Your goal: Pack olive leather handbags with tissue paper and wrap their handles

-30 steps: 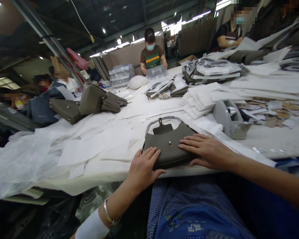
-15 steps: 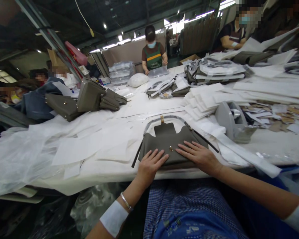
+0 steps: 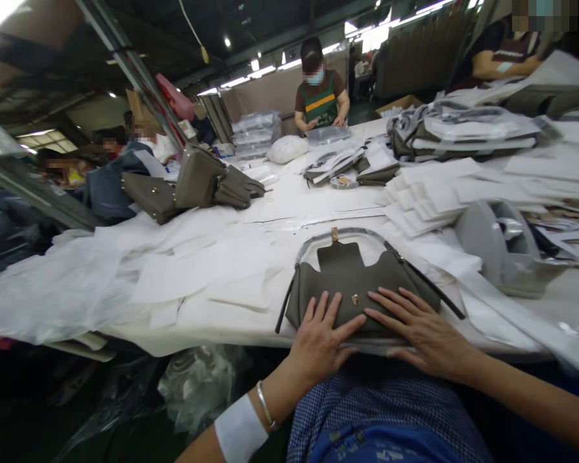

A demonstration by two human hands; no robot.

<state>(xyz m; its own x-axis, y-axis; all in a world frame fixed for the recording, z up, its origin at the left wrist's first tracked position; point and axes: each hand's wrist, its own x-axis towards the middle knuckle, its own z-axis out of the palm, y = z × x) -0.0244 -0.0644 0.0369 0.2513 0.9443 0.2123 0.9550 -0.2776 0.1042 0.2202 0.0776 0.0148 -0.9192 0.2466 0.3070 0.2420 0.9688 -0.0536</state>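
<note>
A dark grey-green handbag (image 3: 338, 276) lies at the table's front edge, its flap turned up and away from me. Its handle (image 3: 313, 239) is wrapped in clear film and arches behind the flap. A small gold clasp (image 3: 355, 299) shows on the front, between my hands. My left hand (image 3: 321, 337) rests on the bag's lower left with fingers spread. On the lower right of the bag lies my right hand (image 3: 422, 331), flat, fingers apart. Both thumbs are near the bag's bottom edge.
A grey tape dispenser (image 3: 496, 244) stands right of the bag, near stacked white sheets (image 3: 439, 186). More bags (image 3: 197, 177) sit at the back left. White sheets (image 3: 174, 276) cover the left of the table (image 3: 280, 257). Across it, a person (image 3: 321, 96) handles clear plastic.
The view has shifted, so the bag and table appear further right. My left hand's fingers have spread wider, and my thumbs now sit lower at the bag's bottom edge.
</note>
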